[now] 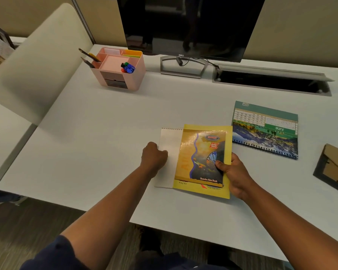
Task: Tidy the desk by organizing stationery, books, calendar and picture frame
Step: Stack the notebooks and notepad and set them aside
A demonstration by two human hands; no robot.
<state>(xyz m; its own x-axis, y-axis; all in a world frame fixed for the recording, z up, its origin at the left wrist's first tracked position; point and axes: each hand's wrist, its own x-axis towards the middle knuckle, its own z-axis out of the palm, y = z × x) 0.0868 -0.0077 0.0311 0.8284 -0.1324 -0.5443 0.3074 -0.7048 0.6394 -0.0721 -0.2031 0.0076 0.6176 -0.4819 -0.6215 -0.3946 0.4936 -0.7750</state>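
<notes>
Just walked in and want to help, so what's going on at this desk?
A person is squaring up a stack of books near the front of the white desk. The right hand grips the butterfly notebook lying on a yellow book, while the left hand rests closed on the white spiral pad beneath. The calendar lies flat to the right, a picture frame lies face down at the edge, and the pink organizer holds the pens.

Black-edged picture frame with brown cardboard back point(335, 170): cut off by right edge. White spiral notepad point(169, 151): mostly covered by yellow-bordered notebook point(227, 133). Right hand point(235, 175) fingers hidden under the stack. Calendar point(265, 129) numerals too small to read.
</notes>
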